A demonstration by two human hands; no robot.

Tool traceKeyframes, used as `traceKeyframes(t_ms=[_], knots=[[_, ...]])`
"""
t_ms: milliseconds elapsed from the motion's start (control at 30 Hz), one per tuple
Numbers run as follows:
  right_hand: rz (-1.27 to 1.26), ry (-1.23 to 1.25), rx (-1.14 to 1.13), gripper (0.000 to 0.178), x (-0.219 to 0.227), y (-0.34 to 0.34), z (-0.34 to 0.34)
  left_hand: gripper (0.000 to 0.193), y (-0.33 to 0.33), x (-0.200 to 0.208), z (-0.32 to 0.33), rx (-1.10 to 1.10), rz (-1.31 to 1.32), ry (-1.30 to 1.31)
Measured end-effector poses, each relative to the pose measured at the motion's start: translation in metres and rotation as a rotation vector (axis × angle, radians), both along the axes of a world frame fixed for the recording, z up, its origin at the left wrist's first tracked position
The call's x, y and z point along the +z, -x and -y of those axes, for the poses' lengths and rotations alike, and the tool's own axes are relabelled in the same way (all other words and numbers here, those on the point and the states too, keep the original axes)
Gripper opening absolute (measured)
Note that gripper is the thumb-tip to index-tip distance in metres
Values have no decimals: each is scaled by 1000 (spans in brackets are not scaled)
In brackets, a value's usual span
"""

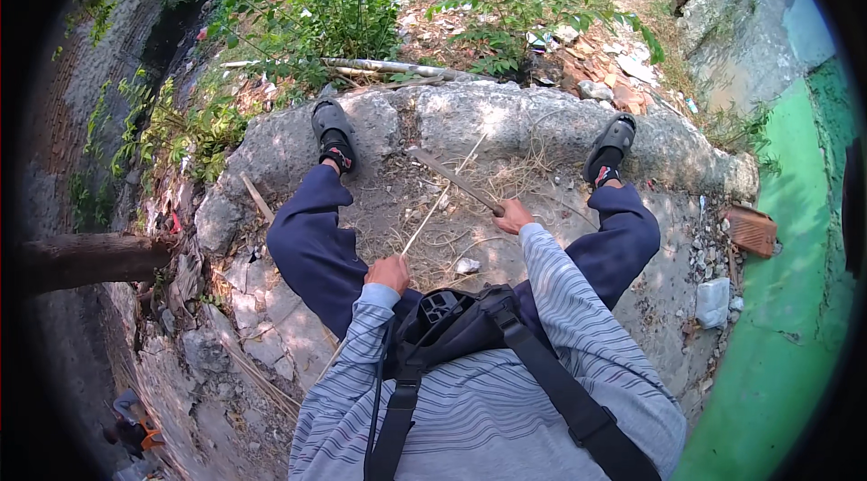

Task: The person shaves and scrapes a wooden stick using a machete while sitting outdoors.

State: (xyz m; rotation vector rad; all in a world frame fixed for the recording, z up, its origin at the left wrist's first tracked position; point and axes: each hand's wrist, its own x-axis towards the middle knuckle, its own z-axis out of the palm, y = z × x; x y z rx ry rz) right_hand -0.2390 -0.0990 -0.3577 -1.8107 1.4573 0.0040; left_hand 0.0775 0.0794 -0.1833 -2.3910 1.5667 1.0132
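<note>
My left grip (388, 273) clasps the near end of the pale stick (435, 207), likely steadying it, while my right grip (513, 216) holds the knife (471, 192) angled across.

A: Upper garment?
B: Shirt (488, 413), grey, thin dark stripes; long sleeves (578, 300) ending at the wrists, just behind the fingers (390, 270).
A: Worn over it?
B: Straps (560, 386), two, black, webbing, one with a black buckle (407, 377); bodyward of the fingers. Also one thin black cable (374, 401), behind the left hand's fingers, beside the left strap.
A: Front piece?
B: Pack (461, 350), black, with a moulded openwork insert (440, 307); behind the fingers, between the two wrists.
A: Legwear?
B: Trousers (307, 237), loose, navy, outward of the fingers on both sides.
A: Footwear?
B: Socks (335, 141), black, red-and-white marking; slip-on shoes (619, 131), dark grey; all ahead of the fingers.
</note>
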Motion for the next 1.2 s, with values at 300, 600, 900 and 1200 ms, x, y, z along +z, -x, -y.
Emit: traceKeyframes(t_ms=[300, 600, 900, 1200], knots=[[-103, -45, -86, 31, -15, 12, 15, 43, 6, -4, 0, -9, 32, 37], [-114, -27, -237, 33, -10, 28, 19, 41, 15, 8, 4, -9, 34, 3], [-152, -10, -307, 31, -19, 41, 20, 43, 10, 5, 2, -36, 28, 15], [-154, -26, -191, 35, -18, 50, 26, 44, 4, 0, 0, -13, 39, 14]])
